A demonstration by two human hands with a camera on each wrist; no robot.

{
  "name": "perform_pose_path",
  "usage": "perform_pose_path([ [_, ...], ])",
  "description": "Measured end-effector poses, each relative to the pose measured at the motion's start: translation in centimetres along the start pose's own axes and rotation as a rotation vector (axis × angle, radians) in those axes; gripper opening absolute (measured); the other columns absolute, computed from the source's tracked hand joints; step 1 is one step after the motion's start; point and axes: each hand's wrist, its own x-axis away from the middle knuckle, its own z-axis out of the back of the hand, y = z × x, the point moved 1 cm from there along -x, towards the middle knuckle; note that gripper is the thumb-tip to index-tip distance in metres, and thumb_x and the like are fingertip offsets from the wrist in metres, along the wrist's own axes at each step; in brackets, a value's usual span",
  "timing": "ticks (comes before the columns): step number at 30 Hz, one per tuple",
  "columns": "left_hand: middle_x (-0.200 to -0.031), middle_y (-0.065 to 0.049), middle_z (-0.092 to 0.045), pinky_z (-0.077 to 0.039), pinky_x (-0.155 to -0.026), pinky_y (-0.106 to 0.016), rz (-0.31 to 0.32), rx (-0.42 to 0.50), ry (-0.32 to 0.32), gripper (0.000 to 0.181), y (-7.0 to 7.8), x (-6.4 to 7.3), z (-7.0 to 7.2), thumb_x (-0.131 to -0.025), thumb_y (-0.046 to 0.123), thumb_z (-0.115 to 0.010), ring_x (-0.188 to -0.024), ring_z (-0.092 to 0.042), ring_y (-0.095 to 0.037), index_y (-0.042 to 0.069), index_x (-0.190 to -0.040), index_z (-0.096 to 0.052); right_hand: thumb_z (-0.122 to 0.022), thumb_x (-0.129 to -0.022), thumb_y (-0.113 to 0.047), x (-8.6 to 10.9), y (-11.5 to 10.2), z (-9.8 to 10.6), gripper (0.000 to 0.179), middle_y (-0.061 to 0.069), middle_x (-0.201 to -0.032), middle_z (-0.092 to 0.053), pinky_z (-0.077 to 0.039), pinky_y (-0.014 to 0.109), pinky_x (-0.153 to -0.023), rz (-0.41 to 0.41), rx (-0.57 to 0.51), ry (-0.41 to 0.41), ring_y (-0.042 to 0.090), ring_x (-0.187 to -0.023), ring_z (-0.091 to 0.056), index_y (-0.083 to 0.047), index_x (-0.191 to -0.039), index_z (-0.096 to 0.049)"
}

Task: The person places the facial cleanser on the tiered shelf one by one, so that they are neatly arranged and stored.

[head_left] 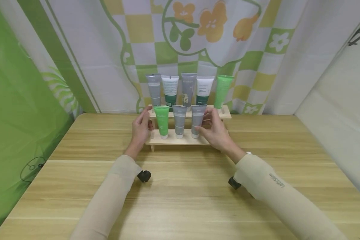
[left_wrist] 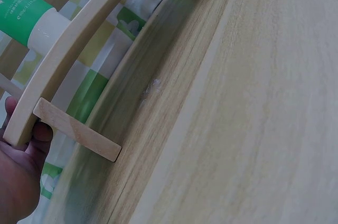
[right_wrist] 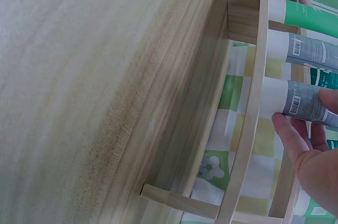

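Observation:
A two-tier wooden display rack (head_left: pixel 177 141) stands against the curtain at the table's back. My right hand (head_left: pixel 215 130) pinches the rightmost grey tube (head_left: pixel 197 121) on the lower tier. In the right wrist view this grey tube (right_wrist: pixel 303 101) has its white cap down at the shelf, thumb on one side and fingers on the other. My left hand (head_left: pixel 141 128) holds the rack's left end; its fingers curl around the board's end in the left wrist view. Beside it on the lower tier are a green tube (head_left: pixel 162 121) and another grey tube (head_left: pixel 179 121).
Several tubes stand on the upper tier: a grey one (head_left: pixel 154 88), two white-and-green ones, a second grey one (head_left: pixel 188 90) and a light green one (head_left: pixel 224 90). A patterned curtain (head_left: pixel 174 56) hangs behind. The wooden table (head_left: pixel 180 200) extends in front.

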Motion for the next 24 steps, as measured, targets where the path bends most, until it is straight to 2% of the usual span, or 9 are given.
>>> perform_pose_path([
  [8, -0.072, -0.010, -0.050, -0.048, -0.058, -0.022, -0.005, 0.004, -0.015, 0.038, 0.20, 0.03, 0.12, -0.109, 0.024, -0.046, -0.062, -0.048, -0.015, 0.011, -0.143, -0.057, -0.065, -0.090, 0.012, 0.25, -0.14, -0.03, 0.054, 0.024, -0.122, -0.054, -0.049, 0.045, -0.100, -0.015, 0.022, 0.002, 0.038, -0.112, -0.060, 0.000, -0.132, -0.033],
  [17, -0.072, -0.010, -0.049, -0.047, -0.058, -0.022, -0.001, -0.014, -0.013, 0.038, 0.05, -0.02, 0.17, -0.109, 0.025, -0.045, -0.063, -0.048, -0.015, 0.012, -0.143, -0.057, -0.066, -0.090, 0.011, 0.41, 0.09, 0.09, 0.051, 0.024, -0.121, -0.054, -0.051, 0.044, -0.098, -0.022, 0.014, -0.013, 0.037, -0.109, -0.061, 0.000, -0.130, -0.036],
  [24, -0.068, -0.005, -0.048, -0.047, -0.057, -0.020, -0.041, -0.013, 0.000, 0.039, -0.03, 0.02, 0.04, -0.109, 0.029, -0.046, -0.061, -0.048, -0.012, 0.010, -0.140, -0.059, -0.068, -0.091, 0.008, 0.87, -0.11, 0.67, 0.051, 0.024, -0.122, -0.054, -0.052, 0.044, -0.097, -0.049, -0.016, -0.063, 0.038, -0.111, -0.061, 0.001, -0.131, -0.038],
])
